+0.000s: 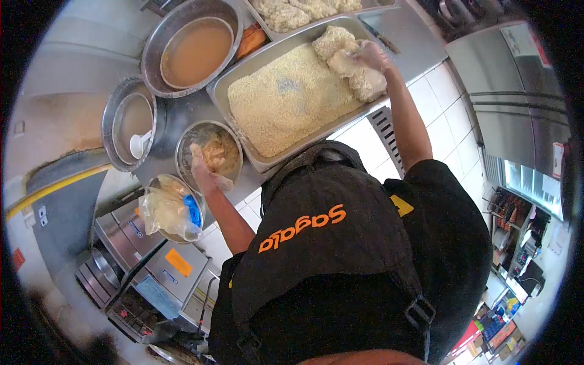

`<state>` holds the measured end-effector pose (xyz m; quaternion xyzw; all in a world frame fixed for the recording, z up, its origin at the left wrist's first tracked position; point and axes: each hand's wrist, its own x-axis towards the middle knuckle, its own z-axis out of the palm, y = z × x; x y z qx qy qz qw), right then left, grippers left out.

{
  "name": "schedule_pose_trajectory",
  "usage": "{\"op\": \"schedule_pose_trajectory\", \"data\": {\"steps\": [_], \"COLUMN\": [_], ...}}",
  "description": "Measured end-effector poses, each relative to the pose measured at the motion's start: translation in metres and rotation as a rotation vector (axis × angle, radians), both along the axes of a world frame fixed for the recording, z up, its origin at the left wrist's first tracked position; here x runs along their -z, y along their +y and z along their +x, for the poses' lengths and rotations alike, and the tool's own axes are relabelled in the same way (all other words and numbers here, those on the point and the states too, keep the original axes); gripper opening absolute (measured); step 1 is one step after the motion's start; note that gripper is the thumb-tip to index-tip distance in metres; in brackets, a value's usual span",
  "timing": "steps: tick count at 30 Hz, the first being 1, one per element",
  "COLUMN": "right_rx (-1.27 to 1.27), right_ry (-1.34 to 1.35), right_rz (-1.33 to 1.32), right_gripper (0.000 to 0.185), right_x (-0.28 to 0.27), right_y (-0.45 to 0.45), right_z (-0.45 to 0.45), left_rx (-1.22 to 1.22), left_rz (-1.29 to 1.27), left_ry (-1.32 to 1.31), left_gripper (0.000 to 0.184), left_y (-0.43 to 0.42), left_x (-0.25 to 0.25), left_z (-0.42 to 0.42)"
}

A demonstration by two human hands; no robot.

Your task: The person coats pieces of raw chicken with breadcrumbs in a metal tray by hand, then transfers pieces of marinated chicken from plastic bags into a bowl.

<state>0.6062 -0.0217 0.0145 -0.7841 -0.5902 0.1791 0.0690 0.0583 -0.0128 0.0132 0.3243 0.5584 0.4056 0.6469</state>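
My left hand (203, 173), in a thin clear glove, reaches into a round metal bowl (180, 163). Its fingers are closed on a wet, pale orange piece of raw meat (219, 152) there; part of the grip is hidden. A rectangular metal tray (214, 97) full of pale breading crumbs (274, 91) lies in front of me. At its far right end, several crumb-coated meat pieces (336, 44) lie together. My right hand (370, 57), also gloved, curls over one of these coated pieces.
Behind the crumb tray stands another tray with more coated pieces (292, 13). A knife (380, 35) lies beside it. To the left are a large basin of brownish liquid (198, 52), a smaller basin with a white scoop (140, 145), and a bowl holding plastic bags (167, 210).
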Motion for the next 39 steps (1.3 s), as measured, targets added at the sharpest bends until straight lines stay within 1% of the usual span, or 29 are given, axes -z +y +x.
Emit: {"op": "schedule_pose_trajectory", "data": {"steps": [1,2,3,4,6,7,9,10,12,13,14,16,17,19,20,21,22,24,25,27,28,30,31,33,34,36,37,39], "right_rx": [0.045,0.087,0.188,0.202,0.224,0.187,0.096,-0.013,-0.229,-0.303,-0.378,-0.464,-0.501,-0.699,-0.787,-0.803,-0.858,-0.963,-0.882,-0.713,-0.613,-0.412,-0.388,-0.337,-0.234,-0.018,-0.024,-0.034], "right_ry": [0.035,0.071,0.195,0.143,0.047,0.080,0.150,0.203,0.309,0.322,0.333,0.292,0.271,0.183,0.132,0.008,0.027,0.059,0.018,-0.073,-0.192,-0.420,-0.338,-0.167,-0.114,-0.013,-0.008,0.001], "right_rz": [0.016,0.032,0.206,0.231,0.280,0.232,0.138,0.151,0.178,0.116,0.054,0.169,0.230,0.326,0.378,0.408,0.470,0.593,0.574,0.532,0.428,0.221,0.238,0.275,0.338,0.466,0.467,0.464], "right_gripper": [0.028,0.030,0.038,0.038,0.039,0.038,0.036,0.037,0.038,0.039,0.040,0.040,0.041,0.043,0.045,0.047,0.045,0.043,0.041,0.038,0.037,0.035,0.036,0.037,0.037,0.038,0.038,0.039], "right_x": [-0.002,-0.002,-0.020,-0.024,-0.026,-0.037,-0.059,-0.041,0.016,0.024,0.029,0.054,0.066,0.088,0.097,0.088,0.092,0.100,0.090,0.072,0.079,0.100,0.099,0.093,0.083,0.063,0.057,0.051], "right_y": [0.001,0.004,-0.002,-0.002,0.001,0.002,0.012,0.023,0.037,0.043,0.049,0.055,0.056,0.054,0.055,0.044,0.040,0.033,0.030,0.026,0.030,0.049,0.053,0.058,0.055,0.048,0.049,0.049], "right_z": [0.010,0.018,0.006,0.002,-0.006,-0.023,-0.068,-0.083,-0.120,-0.149,-0.181,-0.234,-0.257,-0.297,-0.307,-0.307,-0.299,-0.272,-0.267,-0.248,-0.238,-0.217,-0.203,-0.176,-0.173,-0.168,-0.166,-0.162], "left_rx": [-0.022,-0.035,-0.052,-0.072,0.075,0.142,0.115,0.101,0.339,0.469,0.449,0.397,0.409,0.444,0.460,0.479,0.503,0.475,0.464,0.379,0.335,0.432,0.481,0.482,0.561,0.644,0.647,0.694], "left_rz": [0.040,-0.008,-0.055,-0.103,-0.080,-0.071,-0.015,0.019,0.484,0.701,0.607,0.400,0.361,0.300,0.249,0.198,0.149,0.396,0.522,0.605,0.647,0.764,0.819,1.060,1.037,0.991,0.967,0.922], "left_ry": [-0.025,-0.051,-0.075,-0.097,0.013,0.070,0.067,0.069,0.682,0.995,1.058,1.179,1.197,1.219,1.251,1.277,1.300,1.336,1.347,1.375,1.383,1.390,1.396,1.111,1.133,1.130,1.106,1.055], "left_gripper": [0.041,0.040,0.039,0.038,0.039,0.040,0.026,0.019,0.019,0.019,0.021,0.026,0.028,0.031,0.032,0.034,0.035,0.033,0.033,0.025,0.022,0.021,0.021,0.019,0.018,0.020,0.021,0.024], "left_y": [-0.002,-0.001,0.003,0.003,-0.004,-0.009,-0.020,-0.020,-0.013,-0.010,-0.008,-0.010,-0.010,-0.007,-0.006,-0.005,-0.006,-0.010,-0.012,-0.014,-0.013,-0.003,0.004,0.020,0.035,0.057,0.060,0.056], "left_x": [0.005,0.009,0.012,0.011,-0.003,-0.015,-0.037,-0.043,-0.024,-0.017,-0.026,-0.059,-0.067,-0.084,-0.097,-0.113,-0.121,-0.112,-0.111,-0.110,-0.109,-0.091,-0.082,-0.063,-0.049,-0.010,0.021,0.032], "left_z": [-0.003,-0.007,-0.012,-0.015,-0.021,-0.023,-0.020,-0.022,-0.046,-0.056,-0.051,-0.024,-0.022,-0.016,-0.011,-0.002,0.003,-0.003,-0.004,0.007,0.016,0.031,0.039,0.067,0.085,0.110,0.115,0.128]}}
